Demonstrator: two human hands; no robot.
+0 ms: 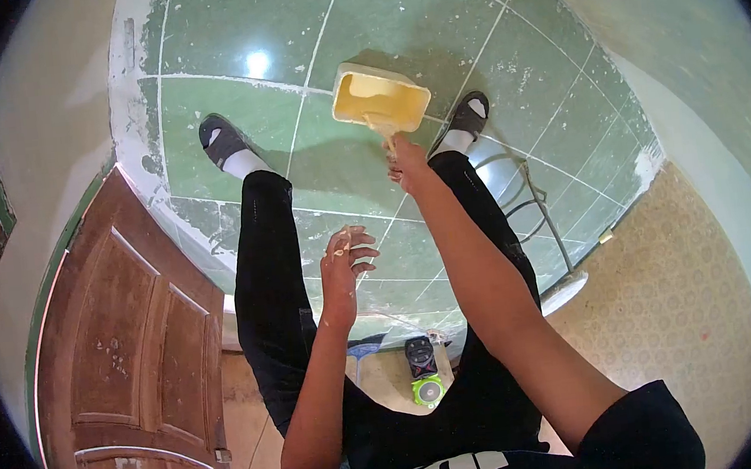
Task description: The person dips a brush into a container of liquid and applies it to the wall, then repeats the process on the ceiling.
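My right hand [408,162] is closed round the handle of a paintbrush [378,124], whose head dips over the near rim of a pale yellow tub [425,105]. Cream-coloured paint lies inside the tub, which sits on the green tiled floor [231,113] between my feet. Smears of the same cream colour mark the fingers of my left hand [347,268]. That hand hovers over my lap side with its fingers apart and slightly bent, holding nothing.
A brown panelled door [118,355] stands at the left. To the right, a thin metal frame [536,195] rests near my leg. Below lies a black and lime-green device [425,382]. White splatters dot the tiles, and a patterned tan floor [667,298] lies at lower right.
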